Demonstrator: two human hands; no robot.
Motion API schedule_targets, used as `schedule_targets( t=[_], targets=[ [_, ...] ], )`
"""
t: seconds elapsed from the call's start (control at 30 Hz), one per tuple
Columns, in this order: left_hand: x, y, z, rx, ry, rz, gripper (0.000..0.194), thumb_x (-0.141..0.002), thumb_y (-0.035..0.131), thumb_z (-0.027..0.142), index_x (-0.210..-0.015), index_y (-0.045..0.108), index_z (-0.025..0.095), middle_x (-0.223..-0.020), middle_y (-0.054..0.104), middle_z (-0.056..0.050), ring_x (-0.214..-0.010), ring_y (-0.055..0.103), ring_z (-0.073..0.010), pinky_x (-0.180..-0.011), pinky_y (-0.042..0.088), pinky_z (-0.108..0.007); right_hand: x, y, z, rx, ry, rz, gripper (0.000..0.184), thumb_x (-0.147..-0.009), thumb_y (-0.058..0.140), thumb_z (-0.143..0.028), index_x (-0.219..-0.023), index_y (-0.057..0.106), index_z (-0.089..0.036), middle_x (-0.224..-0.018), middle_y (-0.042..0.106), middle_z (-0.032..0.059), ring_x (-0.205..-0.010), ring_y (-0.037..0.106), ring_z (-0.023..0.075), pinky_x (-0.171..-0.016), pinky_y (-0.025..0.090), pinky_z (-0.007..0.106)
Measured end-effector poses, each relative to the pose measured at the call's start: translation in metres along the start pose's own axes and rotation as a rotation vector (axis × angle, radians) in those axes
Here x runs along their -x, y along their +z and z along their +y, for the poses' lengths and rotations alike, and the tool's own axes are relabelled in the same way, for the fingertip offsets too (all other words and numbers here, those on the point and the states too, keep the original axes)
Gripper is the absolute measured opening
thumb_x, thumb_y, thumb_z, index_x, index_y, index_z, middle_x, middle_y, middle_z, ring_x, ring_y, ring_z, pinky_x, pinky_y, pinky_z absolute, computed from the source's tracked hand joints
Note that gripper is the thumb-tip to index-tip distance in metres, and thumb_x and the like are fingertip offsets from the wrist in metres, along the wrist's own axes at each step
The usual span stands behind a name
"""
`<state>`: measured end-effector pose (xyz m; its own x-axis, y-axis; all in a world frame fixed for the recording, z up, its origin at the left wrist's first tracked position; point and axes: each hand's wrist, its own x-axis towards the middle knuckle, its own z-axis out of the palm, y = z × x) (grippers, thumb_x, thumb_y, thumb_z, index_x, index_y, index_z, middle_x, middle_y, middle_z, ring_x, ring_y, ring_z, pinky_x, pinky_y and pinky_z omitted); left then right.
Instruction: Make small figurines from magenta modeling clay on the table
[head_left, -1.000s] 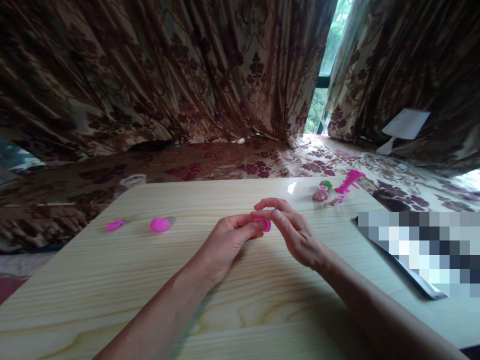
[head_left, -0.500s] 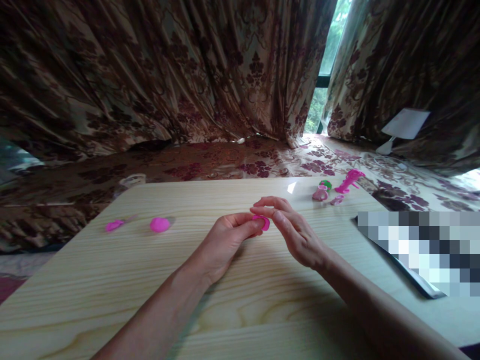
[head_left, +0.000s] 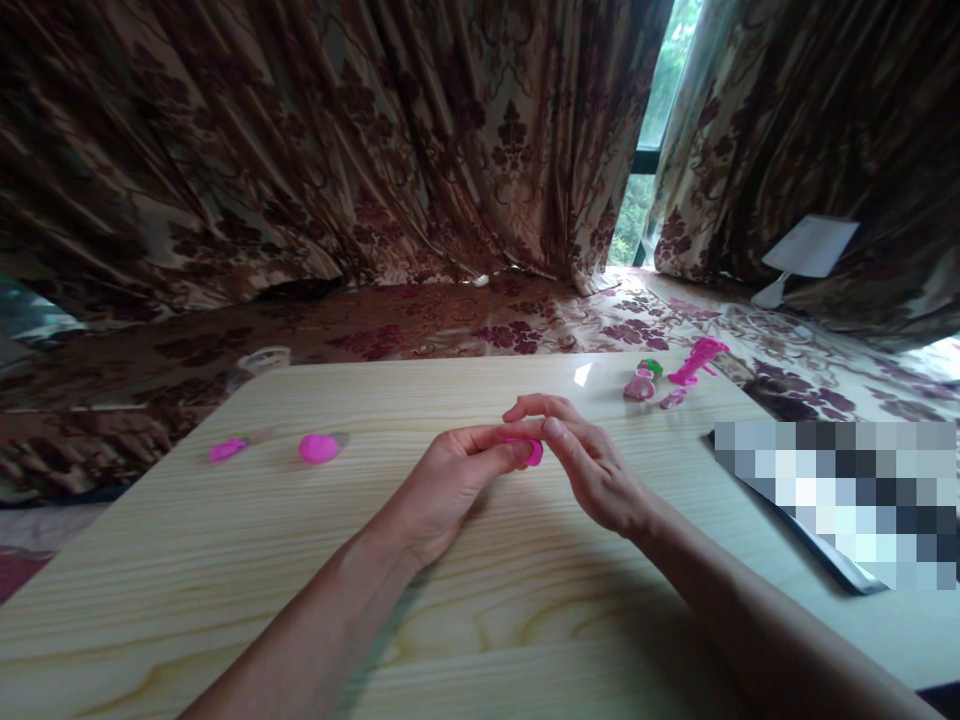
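Pink lump lies left of the left hand, its grip closed on a pink piece.

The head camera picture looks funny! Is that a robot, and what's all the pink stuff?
No robot here, just a person's two bare hands. The camera sits on the person's head and looks forward and down, so you see what they might see.

The left hand pinches a small pink piece. The right hand is close beside it; I can't tell if it touches the piece.

On the wooden table, two pink lumps lie to the left. At the far right are a bright pink toy-like thing, a green one and small paler pink ones. The thing nearer on the right is blurred out.
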<state>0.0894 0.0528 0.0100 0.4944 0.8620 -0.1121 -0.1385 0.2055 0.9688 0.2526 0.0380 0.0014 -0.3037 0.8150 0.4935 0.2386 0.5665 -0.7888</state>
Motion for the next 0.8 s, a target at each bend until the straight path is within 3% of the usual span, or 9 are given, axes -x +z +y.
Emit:
schedule_targets(
  t=[0.23,0.33,0.47,0.6,0.8],
  targets=[
    [-0.004,-0.001,-0.006,-0.012,0.076,0.156,0.016,-0.073,0.066,0.028,-0.085,0.071,0.019,-0.083,0.066,-0.001,-0.077,0.052,-0.0103,-0.08,0.037,-0.026,0.0,0.001,0.002,-0.15,0.116,0.131,0.033,-0.091,0.042,-0.028,-0.124,0.048,-0.025,-0.111,0.057,0.0044,-0.106,0.052,0.0158,-0.095,0.04,0.036],
    [-0.005,0.0,-0.006,0.009,0.096,0.19,0.018,-0.073,0.066,0.028,-0.087,0.07,0.018,-0.084,0.067,-0.002,-0.077,0.053,-0.0109,-0.08,0.039,-0.026,-0.001,0.005,0.007,-0.159,0.131,0.161,0.026,-0.084,0.055,-0.024,-0.11,0.055,-0.023,-0.107,0.059,0.0043,-0.1,0.056,0.0162,-0.087,0.046,0.034],
    [-0.004,0.002,-0.003,0.026,0.067,0.161,0.021,-0.071,0.068,0.025,-0.09,0.069,0.018,-0.088,0.068,-0.003,-0.083,0.056,-0.0124,-0.084,0.038,-0.026,-0.002,0.011,0.015,-0.135,0.097,0.236,0.014,-0.081,0.058,-0.02,-0.095,0.06,-0.021,-0.096,0.062,0.0027,-0.09,0.059,0.0143,-0.078,0.05,0.029],
    [-0.002,0.002,-0.002,-0.014,0.06,0.131,0.023,-0.071,0.067,0.023,-0.093,0.067,0.019,-0.091,0.068,-0.003,-0.084,0.057,-0.0124,-0.083,0.038,-0.025,-0.003,0.009,0.016,-0.081,0.082,0.291,0.013,-0.079,0.06,-0.021,-0.092,0.062,-0.02,-0.091,0.063,0.0024,-0.085,0.06,0.0141,-0.076,0.051,0.03],
    [-0.004,-0.003,-0.007,-0.116,0.069,0.13,0.02,-0.073,0.065,0.03,-0.089,0.069,0.018,-0.088,0.067,-0.004,-0.083,0.056,-0.0135,-0.081,0.038,-0.027,-0.003,0.005,0.013,0.0,0.035,0.257,0.013,-0.081,0.058,-0.021,-0.091,0.065,-0.019,-0.086,0.063,0.0034,-0.083,0.06,0.0146,-0.073,0.051,0.031]
  ],
)
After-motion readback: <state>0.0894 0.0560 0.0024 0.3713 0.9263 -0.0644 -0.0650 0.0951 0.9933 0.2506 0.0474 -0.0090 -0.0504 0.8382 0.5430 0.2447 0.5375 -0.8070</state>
